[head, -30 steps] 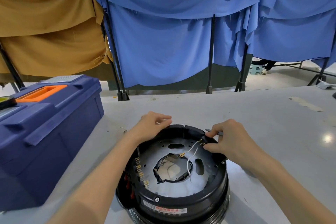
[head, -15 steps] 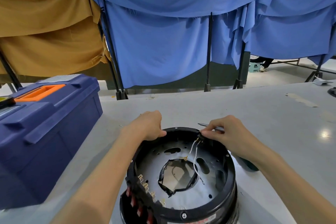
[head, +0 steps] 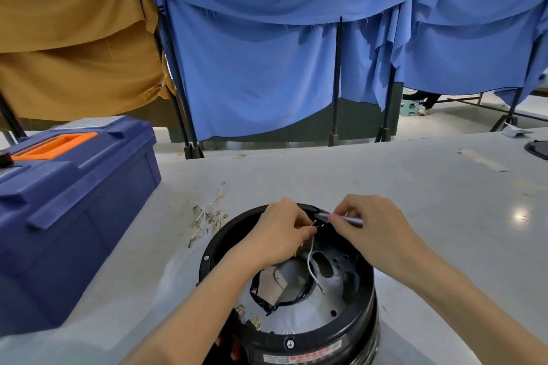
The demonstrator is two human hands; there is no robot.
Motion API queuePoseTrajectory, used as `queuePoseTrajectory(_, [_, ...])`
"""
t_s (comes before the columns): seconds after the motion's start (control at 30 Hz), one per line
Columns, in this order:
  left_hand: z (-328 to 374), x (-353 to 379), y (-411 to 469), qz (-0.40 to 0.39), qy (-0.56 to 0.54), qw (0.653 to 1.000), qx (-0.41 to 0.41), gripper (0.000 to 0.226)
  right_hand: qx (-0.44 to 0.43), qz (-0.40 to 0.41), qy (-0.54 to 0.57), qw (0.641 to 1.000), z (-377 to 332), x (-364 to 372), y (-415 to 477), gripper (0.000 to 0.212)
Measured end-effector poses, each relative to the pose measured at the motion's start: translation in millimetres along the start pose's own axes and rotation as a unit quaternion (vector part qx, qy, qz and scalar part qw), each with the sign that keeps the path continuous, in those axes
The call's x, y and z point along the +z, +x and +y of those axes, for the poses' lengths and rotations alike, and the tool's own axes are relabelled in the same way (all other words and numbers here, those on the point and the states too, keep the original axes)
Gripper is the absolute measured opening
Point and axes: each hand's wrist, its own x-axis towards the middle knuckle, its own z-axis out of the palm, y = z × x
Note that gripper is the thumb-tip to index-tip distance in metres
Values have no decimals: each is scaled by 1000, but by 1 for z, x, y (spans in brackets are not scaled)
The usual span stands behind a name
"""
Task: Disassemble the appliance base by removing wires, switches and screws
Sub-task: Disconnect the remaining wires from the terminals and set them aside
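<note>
I see one black round appliance base (head: 350, 332) on the grey table (head: 415, 187), open side up, at the near edge of the view. Both hands meet at its far rim. The left hand (head: 281, 234) has its fingers curled in, pinching the top of a single white wire (head: 310, 261) that hangs down inside the base. The right hand (head: 376, 228) grips one metal tool (head: 347, 219), with its tip at the black fitting (head: 321, 213) on the rim, just beside the left fingertips. I count two screws (head: 290, 344) on the rim. One tangle of loose wires (head: 209, 213) lies left of the base, near one blue toolbox (head: 74, 187).
</note>
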Motion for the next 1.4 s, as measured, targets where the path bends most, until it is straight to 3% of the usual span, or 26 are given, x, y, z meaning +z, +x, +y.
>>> queuePoseTrajectory(0.23, [-1, 9, -4, 49, -88, 995, -25, 14, 16, 2, -41, 999, -1, 3, -13, 20])
queuePoseTrajectory(0.73, [-3, 13, -4, 90, -16, 996, 12, 18, -17, -4, -172, 985, -9, 12, -12, 21])
queuePoseTrajectory(1.4, [-1, 13, -1, 92, -24, 995, 12, 19, -4, -21, -60, 998, 5, 13, -5, 26])
